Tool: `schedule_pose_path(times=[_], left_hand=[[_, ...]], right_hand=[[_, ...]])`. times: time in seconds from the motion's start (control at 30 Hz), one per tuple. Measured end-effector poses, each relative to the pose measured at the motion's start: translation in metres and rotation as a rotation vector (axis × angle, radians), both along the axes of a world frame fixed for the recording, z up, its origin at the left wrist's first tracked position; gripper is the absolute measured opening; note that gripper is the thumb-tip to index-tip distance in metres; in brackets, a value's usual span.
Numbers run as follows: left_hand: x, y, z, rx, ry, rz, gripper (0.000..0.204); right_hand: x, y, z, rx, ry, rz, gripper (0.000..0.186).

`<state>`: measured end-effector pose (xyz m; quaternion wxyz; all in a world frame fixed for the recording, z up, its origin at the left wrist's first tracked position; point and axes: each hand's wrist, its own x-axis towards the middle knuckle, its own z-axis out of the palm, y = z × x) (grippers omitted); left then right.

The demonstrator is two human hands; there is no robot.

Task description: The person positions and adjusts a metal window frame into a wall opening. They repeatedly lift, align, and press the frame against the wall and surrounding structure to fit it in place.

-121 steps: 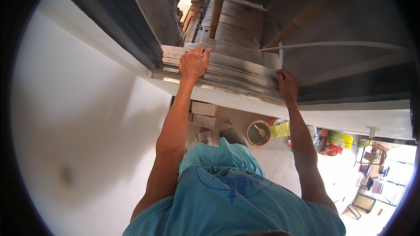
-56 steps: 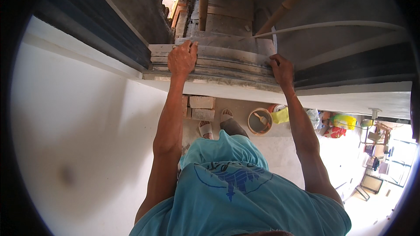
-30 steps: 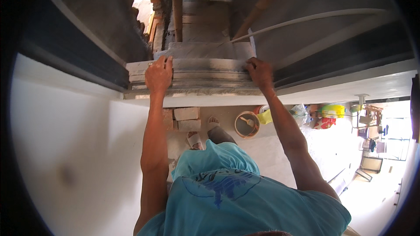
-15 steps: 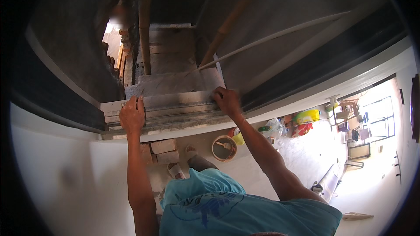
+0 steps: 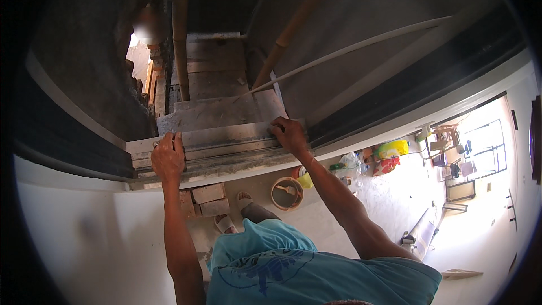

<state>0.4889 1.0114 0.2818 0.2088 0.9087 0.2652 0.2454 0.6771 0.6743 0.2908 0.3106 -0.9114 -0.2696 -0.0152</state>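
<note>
A long, flat grey strip (image 5: 226, 136) lies along a ledge at the foot of a window-like opening. My left hand (image 5: 168, 158) pinches its left part, thumb and fingers closed at the upper edge. Toward the other end, my right hand (image 5: 290, 136) has its fingers curled onto the strip's edge. Just below the strip runs the ledge (image 5: 226, 164), with grooved, rough layers. Beyond it is a grey slab (image 5: 214, 112). The undersides of the strip and my fingertips are hidden.
Two bamboo poles (image 5: 180, 39) (image 5: 282, 39) and a thin pale pipe (image 5: 361, 43) cross the opening. Below the ledge stand stacked bricks (image 5: 208, 193) and a bucket (image 5: 287, 206) holding a tool. Bags (image 5: 392, 149) and stacked furniture (image 5: 451, 152) are at the right.
My left hand and the strip's left part have come slightly nearer to me. My right hand has barely shifted, and both hands keep their hold.
</note>
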Motion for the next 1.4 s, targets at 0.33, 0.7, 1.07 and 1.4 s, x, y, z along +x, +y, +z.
schedule_pose_path(times=[0.33, 0.7, 1.07, 1.4], left_hand=[[0.0, 0.002, -0.009, 0.109, -0.045, 0.007, 0.027], [-0.001, 0.0, -0.003, 0.097, -0.03, 0.018, 0.025], [0.002, 0.003, -0.01, 0.068, -0.021, -0.003, 0.021], [0.0, 0.001, -0.005, 0.037, -0.015, -0.035, 0.016]], right_hand=[[0.001, 0.0, -0.004, 0.017, -0.003, 0.015, 0.022], [0.002, 0.0, -0.003, 0.0, 0.077, 0.014, 0.027], [0.0, -0.002, 0.0, -0.053, 0.048, 0.009, 0.029], [0.001, 0.002, 0.012, -0.039, 0.083, 0.101, 0.026]])
